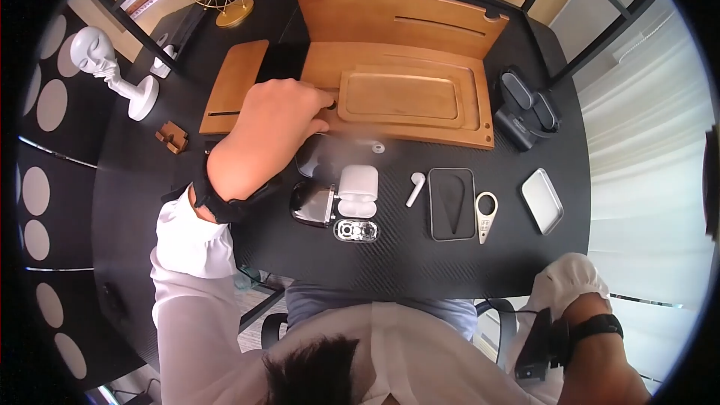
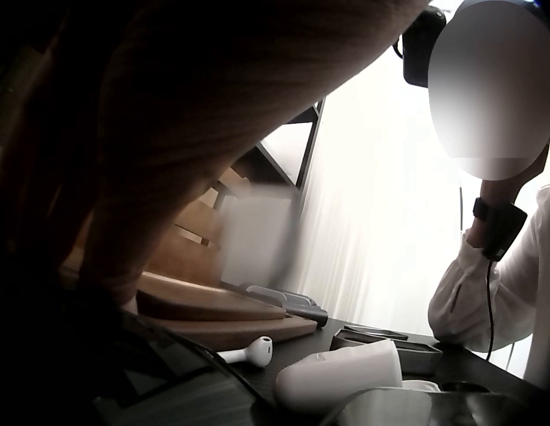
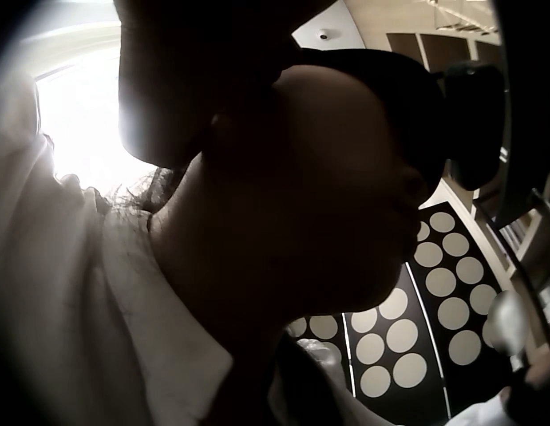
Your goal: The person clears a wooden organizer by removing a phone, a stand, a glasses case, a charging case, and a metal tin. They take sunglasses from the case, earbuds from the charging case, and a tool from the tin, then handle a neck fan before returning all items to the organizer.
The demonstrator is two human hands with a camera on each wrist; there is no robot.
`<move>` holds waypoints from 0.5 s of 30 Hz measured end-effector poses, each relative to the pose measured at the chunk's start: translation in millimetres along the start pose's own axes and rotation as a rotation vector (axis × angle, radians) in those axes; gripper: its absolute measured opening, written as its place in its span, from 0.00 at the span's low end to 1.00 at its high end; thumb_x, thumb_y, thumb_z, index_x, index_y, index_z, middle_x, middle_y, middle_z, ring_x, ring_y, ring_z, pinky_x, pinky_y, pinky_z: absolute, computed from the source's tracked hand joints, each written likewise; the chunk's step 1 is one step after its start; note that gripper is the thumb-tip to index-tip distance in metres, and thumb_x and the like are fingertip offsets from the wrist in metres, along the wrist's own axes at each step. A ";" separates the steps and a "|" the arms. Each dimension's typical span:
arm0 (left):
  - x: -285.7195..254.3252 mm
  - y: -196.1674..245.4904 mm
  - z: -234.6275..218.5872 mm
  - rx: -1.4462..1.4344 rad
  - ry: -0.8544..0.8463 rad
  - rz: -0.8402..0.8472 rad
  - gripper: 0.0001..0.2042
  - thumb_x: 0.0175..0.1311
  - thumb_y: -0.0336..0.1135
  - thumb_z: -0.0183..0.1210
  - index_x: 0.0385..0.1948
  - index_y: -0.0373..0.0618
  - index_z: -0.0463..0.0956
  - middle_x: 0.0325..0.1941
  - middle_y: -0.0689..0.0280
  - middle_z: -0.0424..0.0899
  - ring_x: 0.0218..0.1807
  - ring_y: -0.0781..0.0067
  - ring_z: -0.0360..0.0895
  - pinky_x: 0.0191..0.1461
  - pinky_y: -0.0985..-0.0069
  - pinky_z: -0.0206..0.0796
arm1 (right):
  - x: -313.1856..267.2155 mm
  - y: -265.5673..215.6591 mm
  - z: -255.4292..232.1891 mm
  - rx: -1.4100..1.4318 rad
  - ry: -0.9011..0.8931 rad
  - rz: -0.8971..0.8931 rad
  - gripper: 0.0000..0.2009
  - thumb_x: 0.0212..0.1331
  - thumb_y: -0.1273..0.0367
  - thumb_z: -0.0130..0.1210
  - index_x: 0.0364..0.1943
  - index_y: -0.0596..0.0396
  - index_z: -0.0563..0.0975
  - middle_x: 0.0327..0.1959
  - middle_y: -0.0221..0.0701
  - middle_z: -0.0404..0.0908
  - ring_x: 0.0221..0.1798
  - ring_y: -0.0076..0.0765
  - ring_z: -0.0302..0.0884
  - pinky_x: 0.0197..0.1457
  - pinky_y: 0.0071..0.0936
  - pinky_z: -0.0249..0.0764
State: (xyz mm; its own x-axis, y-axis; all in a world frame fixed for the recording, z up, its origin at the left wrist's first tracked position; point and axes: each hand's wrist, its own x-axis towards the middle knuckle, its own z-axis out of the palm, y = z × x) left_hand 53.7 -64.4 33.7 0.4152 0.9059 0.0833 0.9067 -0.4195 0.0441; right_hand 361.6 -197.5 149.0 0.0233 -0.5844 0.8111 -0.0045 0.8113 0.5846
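In the head view my left hand [image 1: 277,112] reaches over the front left corner of a wooden desk organizer [image 1: 472,124], back of the hand up. Its thumb and forefinger come down at the organizer's edge, beside a small dark spot; the other fingers are hidden. Just below the thumb lies a dark glossy piece [image 1: 311,156]. Nearest in front are an open white earbud case [image 1: 358,187], a black glossy case cover [image 1: 313,204] and a small clear piece [image 1: 356,230]. My right forearm [image 1: 604,352] is bent up; the hand is a dark shape [image 3: 195,89] near the face.
To the right lie a white earbud [image 1: 415,189], a grey-rimmed tray [image 1: 451,236], a ringed metal tool [image 1: 486,216] and a white shallow tray [image 1: 542,201]. A black stand [image 1: 525,109] is beside the organizer. A white figurine [image 1: 142,97] and wooden piece [image 1: 172,137] are left.
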 end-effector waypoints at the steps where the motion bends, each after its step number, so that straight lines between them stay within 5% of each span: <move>1: 0.4 0.0 -1.2 0.001 -0.013 -0.006 0.15 0.56 0.32 0.69 0.46 0.42 0.85 0.49 0.59 0.88 0.51 0.53 0.83 0.51 0.61 0.75 | -3.2 2.7 3.6 -0.023 0.018 -0.043 0.21 0.68 0.63 0.53 0.15 0.47 0.65 0.12 0.17 0.57 0.16 0.18 0.53 0.23 0.17 0.55; 3: 1.2 -1.3 -2.2 -0.006 -0.032 -0.008 0.16 0.56 0.32 0.69 0.46 0.42 0.85 0.48 0.60 0.88 0.50 0.53 0.83 0.51 0.61 0.75 | -9.6 9.2 10.7 -0.064 0.055 -0.133 0.21 0.70 0.61 0.51 0.15 0.47 0.65 0.12 0.17 0.57 0.16 0.17 0.52 0.23 0.17 0.53; 6: -1.9 -0.5 -5.7 -0.031 0.012 0.010 0.17 0.56 0.32 0.69 0.48 0.43 0.84 0.49 0.61 0.87 0.49 0.52 0.83 0.50 0.62 0.75 | -17.9 29.7 19.8 0.235 0.100 -0.096 0.22 0.72 0.62 0.50 0.15 0.47 0.65 0.13 0.16 0.57 0.15 0.17 0.51 0.23 0.16 0.52; 9: -16.2 18.7 -23.4 -0.094 0.120 0.107 0.19 0.55 0.31 0.69 0.50 0.45 0.83 0.50 0.64 0.85 0.50 0.54 0.82 0.49 0.62 0.75 | -4.5 5.4 -1.4 -0.058 0.041 -0.028 0.22 0.75 0.60 0.50 0.17 0.48 0.68 0.13 0.15 0.56 0.16 0.16 0.51 0.22 0.16 0.52; 11: -26.1 32.3 -37.4 -0.173 0.096 0.256 0.20 0.55 0.31 0.70 0.52 0.46 0.82 0.51 0.66 0.83 0.52 0.57 0.81 0.49 0.63 0.76 | -4.0 10.5 -1.8 -0.051 0.268 -0.016 0.20 0.76 0.57 0.50 0.22 0.47 0.74 0.13 0.15 0.57 0.16 0.15 0.52 0.22 0.16 0.52; 13: -32.2 36.7 -29.5 -0.328 -0.065 0.414 0.22 0.54 0.26 0.67 0.54 0.48 0.81 0.61 0.62 0.80 0.63 0.55 0.76 0.58 0.62 0.73 | 1.1 11.7 -16.2 0.049 0.202 0.120 0.13 0.76 0.54 0.51 0.49 0.40 0.84 0.15 0.14 0.65 0.16 0.14 0.54 0.20 0.16 0.52; 15: -34.4 31.0 4.3 -0.430 -0.071 0.578 0.25 0.54 0.19 0.62 0.57 0.49 0.81 0.71 0.56 0.74 0.70 0.49 0.71 0.68 0.59 0.68 | -0.6 14.3 -41.8 -0.023 0.331 0.288 0.11 0.71 0.59 0.51 0.31 0.44 0.77 0.14 0.17 0.62 0.18 0.17 0.58 0.31 0.26 0.56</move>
State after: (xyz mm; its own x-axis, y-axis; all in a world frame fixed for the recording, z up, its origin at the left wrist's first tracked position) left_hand 67.9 -108.3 27.9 0.8365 0.5277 0.1472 0.4371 -0.8048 0.4016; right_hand 403.2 -184.8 156.2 0.3434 -0.3002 0.8899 -0.0358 0.9427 0.3318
